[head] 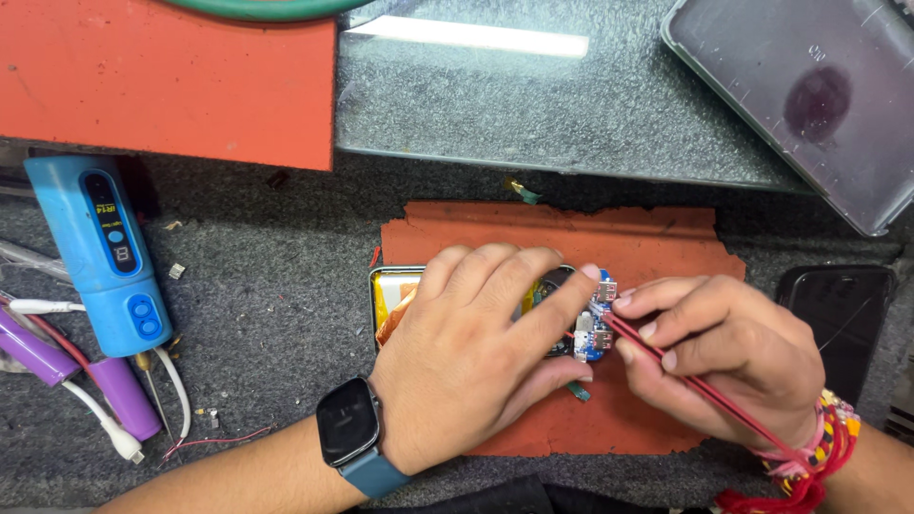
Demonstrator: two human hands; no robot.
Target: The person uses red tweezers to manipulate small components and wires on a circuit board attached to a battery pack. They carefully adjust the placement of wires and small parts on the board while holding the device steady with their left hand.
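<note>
I see my left hand (476, 357) lying flat on an opened device (400, 290), which sits on a ragged mat (657, 252) at the middle of the bench (286, 305). My right hand (719, 357) is just right of it; its fingertips (628, 303) touch a small circuit board (598, 328) at the device's right edge. A paired wire (705, 390) runs from the board under the right hand toward its wrist. A powered hand tool (109, 252) lies well to the left. A phone (838, 309) lies right of the mat. A glass sheet (571, 105) lies behind the mat, with a tray (809, 95) at its right.
</note>
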